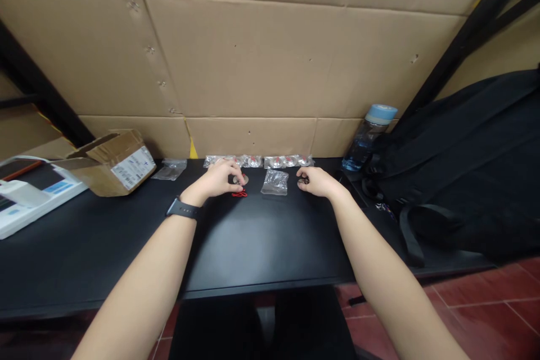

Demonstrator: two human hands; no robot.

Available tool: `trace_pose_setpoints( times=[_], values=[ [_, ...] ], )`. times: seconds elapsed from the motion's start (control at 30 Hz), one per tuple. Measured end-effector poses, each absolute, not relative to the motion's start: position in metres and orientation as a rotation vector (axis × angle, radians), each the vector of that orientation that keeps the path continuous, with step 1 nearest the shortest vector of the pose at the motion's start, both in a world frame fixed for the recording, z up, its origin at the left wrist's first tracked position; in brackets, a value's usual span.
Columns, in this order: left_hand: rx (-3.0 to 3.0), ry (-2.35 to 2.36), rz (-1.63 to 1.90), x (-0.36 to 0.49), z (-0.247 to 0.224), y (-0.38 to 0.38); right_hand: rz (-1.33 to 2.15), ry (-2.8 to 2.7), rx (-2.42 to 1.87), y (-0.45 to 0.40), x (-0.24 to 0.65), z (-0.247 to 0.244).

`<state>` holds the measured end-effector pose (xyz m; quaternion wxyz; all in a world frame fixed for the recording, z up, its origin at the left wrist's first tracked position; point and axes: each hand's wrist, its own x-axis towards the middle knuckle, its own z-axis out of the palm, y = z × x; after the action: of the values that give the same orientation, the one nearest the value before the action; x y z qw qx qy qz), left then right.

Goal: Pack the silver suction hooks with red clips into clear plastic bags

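My left hand, with a dark watch on its wrist, has thumb and fingers around the edge of a small round metal disc on the black table. A red cord lies just below the disc. My right hand pinches another small, round, metallic piece, partly hidden by the fingers. Between the two hands lies a crumpled clear plastic bag. Behind them, a row of clear packets with round silvery and red items runs along the cardboard wall.
An open cardboard box and a white power strip sit at left, with another clear bag beside the box. A blue-capped water bottle and a black backpack stand at right. Cardboard walls the back.
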<state>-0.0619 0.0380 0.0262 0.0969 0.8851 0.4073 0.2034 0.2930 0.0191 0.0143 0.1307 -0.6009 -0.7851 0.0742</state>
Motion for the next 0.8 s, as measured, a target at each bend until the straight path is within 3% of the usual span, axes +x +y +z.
trace_pose_setpoints(
  times=[0.4,0.8],
  values=[
    [2.636,1.199,0.503,-0.046,0.013,0.031,0.286,-2.304,-1.700,0.016,0.295,0.018],
    [2.588,1.257,0.752,-0.034,0.032,0.022,0.312,-2.255,-1.768,0.023,0.306,0.012]
  ],
)
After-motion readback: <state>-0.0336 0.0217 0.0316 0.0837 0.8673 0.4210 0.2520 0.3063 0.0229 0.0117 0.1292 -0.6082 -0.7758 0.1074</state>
